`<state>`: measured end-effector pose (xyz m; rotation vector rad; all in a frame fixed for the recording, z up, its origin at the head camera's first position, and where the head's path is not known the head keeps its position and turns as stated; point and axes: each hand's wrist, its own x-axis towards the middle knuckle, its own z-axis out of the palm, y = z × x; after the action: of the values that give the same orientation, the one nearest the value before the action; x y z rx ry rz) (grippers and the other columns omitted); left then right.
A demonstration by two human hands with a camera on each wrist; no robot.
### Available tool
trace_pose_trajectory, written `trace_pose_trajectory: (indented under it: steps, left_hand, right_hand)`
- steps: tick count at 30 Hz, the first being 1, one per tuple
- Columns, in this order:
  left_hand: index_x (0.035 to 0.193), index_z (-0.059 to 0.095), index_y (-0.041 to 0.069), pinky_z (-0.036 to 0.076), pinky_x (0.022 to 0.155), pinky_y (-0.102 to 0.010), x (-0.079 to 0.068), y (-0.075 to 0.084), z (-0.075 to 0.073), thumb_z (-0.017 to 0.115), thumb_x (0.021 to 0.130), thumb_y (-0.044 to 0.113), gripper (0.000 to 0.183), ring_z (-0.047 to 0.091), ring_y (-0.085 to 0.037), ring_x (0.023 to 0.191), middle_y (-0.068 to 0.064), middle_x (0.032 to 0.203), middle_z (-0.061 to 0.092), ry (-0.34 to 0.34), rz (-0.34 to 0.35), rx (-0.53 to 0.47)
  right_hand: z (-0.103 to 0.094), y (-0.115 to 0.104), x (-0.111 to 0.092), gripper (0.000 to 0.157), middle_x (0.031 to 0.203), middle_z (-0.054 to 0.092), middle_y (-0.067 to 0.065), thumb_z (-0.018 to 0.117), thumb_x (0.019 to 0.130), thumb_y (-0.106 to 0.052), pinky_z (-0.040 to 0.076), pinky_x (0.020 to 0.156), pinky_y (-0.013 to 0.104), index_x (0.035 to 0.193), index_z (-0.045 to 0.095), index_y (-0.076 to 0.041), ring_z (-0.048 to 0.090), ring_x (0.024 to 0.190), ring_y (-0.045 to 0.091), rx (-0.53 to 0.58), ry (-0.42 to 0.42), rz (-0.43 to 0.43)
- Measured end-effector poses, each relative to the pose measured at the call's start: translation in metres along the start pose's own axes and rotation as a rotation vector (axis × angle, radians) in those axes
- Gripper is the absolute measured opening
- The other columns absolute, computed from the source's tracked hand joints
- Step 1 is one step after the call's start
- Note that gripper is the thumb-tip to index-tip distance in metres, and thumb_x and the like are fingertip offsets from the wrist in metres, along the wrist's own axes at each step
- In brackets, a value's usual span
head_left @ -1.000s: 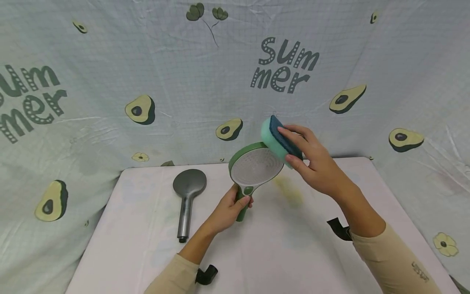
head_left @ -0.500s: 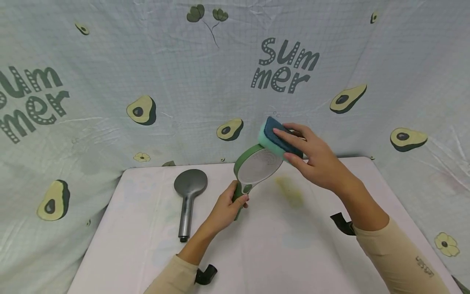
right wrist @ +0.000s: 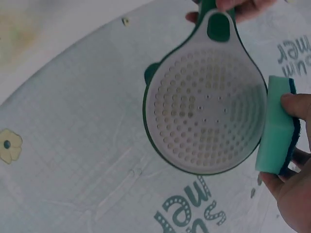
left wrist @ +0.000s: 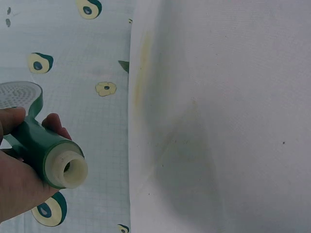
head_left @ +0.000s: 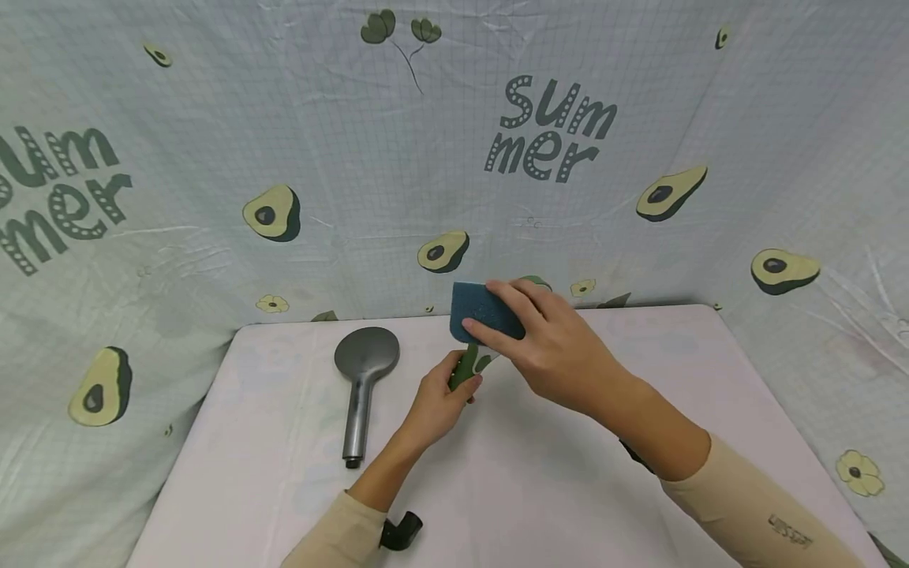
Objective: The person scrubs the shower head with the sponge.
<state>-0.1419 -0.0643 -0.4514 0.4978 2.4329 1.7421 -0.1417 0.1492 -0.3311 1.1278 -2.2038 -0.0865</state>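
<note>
My left hand [head_left: 435, 404] grips the green handle of a handheld shower head [head_left: 465, 368] above the table. Its round white nozzle face [right wrist: 206, 116] shows fully in the right wrist view; in the head view, the sponge and right hand cover most of it. Between thumb and fingers, my right hand [head_left: 561, 347] holds a sponge [head_left: 481, 309] with a dark blue scouring side and a mint-green foam side. The foam [right wrist: 276, 125] touches the shower head's side rim. In the left wrist view the handle's hollow white end [left wrist: 70, 169] points at the camera.
A grey shower head [head_left: 364, 371] lies on the pale cloth-covered table [head_left: 298, 505], left of my left hand. Behind the table hangs a patterned curtain [head_left: 355, 158]. A black curved piece [head_left: 402, 531] sits by my left sleeve.
The right hand has moved the sponge left and down from the shower head's right upper edge to its left side, over the face. The left hand still grips the handle, almost unmoved.
</note>
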Motion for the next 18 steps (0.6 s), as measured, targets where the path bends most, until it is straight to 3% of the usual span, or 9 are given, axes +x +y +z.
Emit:
trace_pose_trajectory:
  steps: [6,12,18]
  left_hand:
    - [0.138,0.056,0.002,0.057,0.066,-0.024,-0.001,0.002,0.003,0.063,0.104,0.017,0.038,0.064,-0.015,0.075,-0.014,0.1,0.067,0.033,-0.016,-0.041]
    - [0.141,0.056,0.004,0.057,0.065,-0.025,0.001,0.011,0.004,0.069,0.1,0.017,0.045,0.065,-0.016,0.076,-0.012,0.097,0.068,0.105,-0.029,-0.02]
    - [0.143,0.054,0.001,0.059,0.069,-0.028,0.004,0.017,0.003,0.072,0.096,0.013,0.051,0.067,-0.015,0.078,-0.015,0.102,0.067,0.167,-0.029,-0.024]
  right_hand:
    - [0.008,-0.006,-0.003,0.061,0.151,0.047,0.021,0.081,0.087,-0.012,0.056,0.1,0.051,0.143,0.062,-0.027,0.053,0.128,0.042,-0.058,-0.023,-0.005]
    - [0.009,-0.001,0.0,0.058,0.149,0.047,0.026,0.077,0.089,-0.005,0.058,0.095,0.054,0.142,0.064,-0.023,0.053,0.124,0.045,-0.068,0.053,0.064]
    - [0.022,-0.007,-0.002,0.062,0.15,0.047,0.024,0.084,0.084,-0.008,0.059,0.092,0.051,0.141,0.064,-0.022,0.052,0.124,0.045,-0.105,0.092,0.056]
